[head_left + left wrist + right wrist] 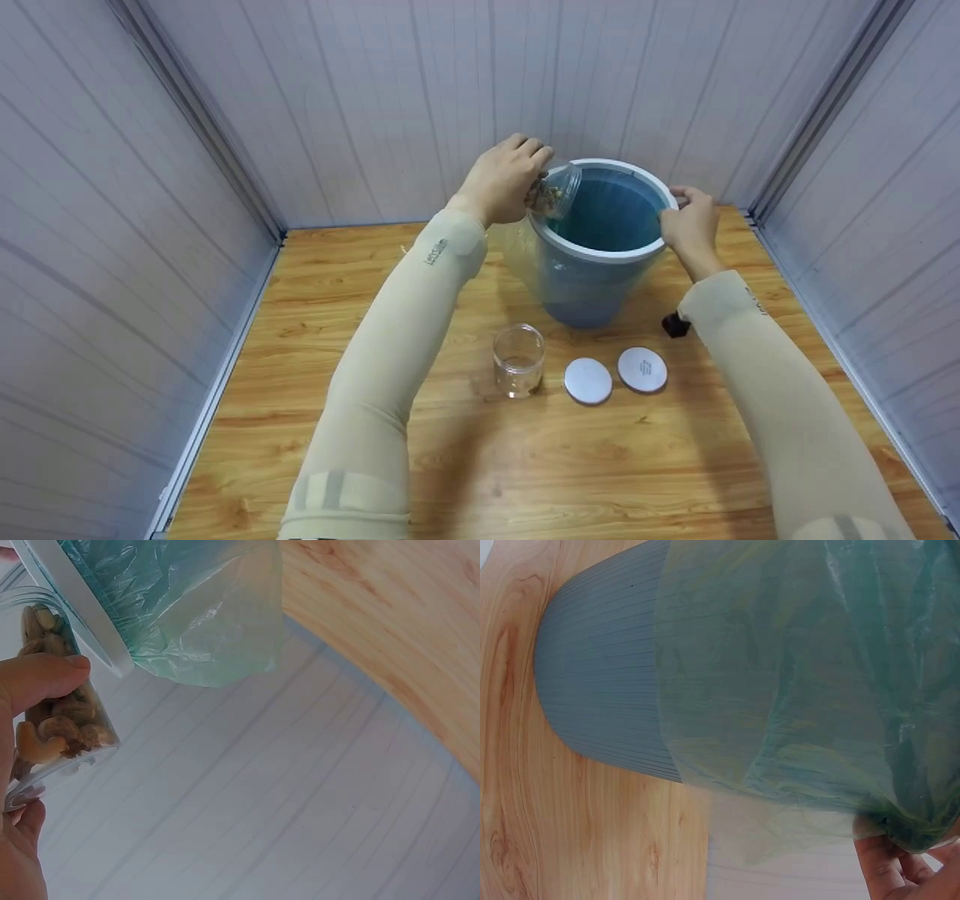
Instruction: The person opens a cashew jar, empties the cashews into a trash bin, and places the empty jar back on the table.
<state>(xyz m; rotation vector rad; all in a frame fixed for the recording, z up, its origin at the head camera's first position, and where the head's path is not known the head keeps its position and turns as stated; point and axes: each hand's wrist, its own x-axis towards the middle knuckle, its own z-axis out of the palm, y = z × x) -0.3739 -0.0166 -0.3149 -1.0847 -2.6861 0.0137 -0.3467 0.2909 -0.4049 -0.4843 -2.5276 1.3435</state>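
Tilted over the left side of a bin's white rim [600,255] is a clear glass jar [564,191], gripped by my left hand [504,180]. Cashews and other brown nuts [71,709] lie inside the jar in the left wrist view, with the thumb across its side. The blue-grey ribbed bin [600,667] stands upright, lined with a thin green plastic bag [727,690] that hangs down outside. My right hand [691,225] holds the rim on its right side, fingers curled at the bag's edge.
A second glass jar [519,364] stands on the wooden table [315,337] in front of the bin. Right of it lie two white round lids [588,381]. A small black object [675,325] is near the right forearm. Pale panel walls [375,112] enclose the table.
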